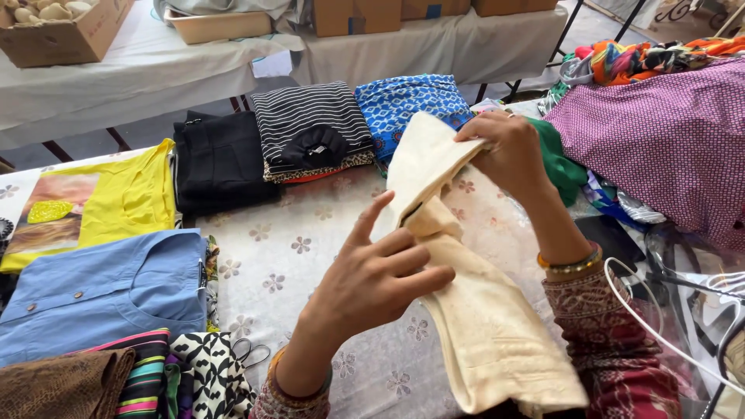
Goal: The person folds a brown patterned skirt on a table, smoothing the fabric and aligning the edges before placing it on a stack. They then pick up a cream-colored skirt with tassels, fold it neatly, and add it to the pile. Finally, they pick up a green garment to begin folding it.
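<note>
Centrally, a cream garment (pixel 473 310) is held above the table (pixel 310 256), partly folded lengthwise into a long strip; its upper end is raised, its lower end hangs toward the bottom edge of the view. The fold is judged about half made: the cloth is doubled but not yet squared or laid down.

Right hand (pixel 508 151): closed, the upper edge of the cream garment pinched between fingers and thumb. Bangles are worn at the wrist.

Left hand (pixel 372 283): open, fingers spread, laid flat against the garment's middle.

Already folded and laid out on the table: a black garment (pixel 221 159), a striped stack (pixel 310 128), a blue patterned piece (pixel 407 101), a yellow top (pixel 128 194), a light blue shirt (pixel 101 287). Still unfolded at the right: a purple dotted cloth (pixel 667 140) and a green piece (pixel 563 163).

Surface: a white cloth with a small flower print is spread over the table. Behind it, a second table under a white sheet (pixel 155 77) is seen, with cardboard boxes (pixel 62 31) set upon it. White hangers (pixel 660 326) lie at the lower right.
</note>
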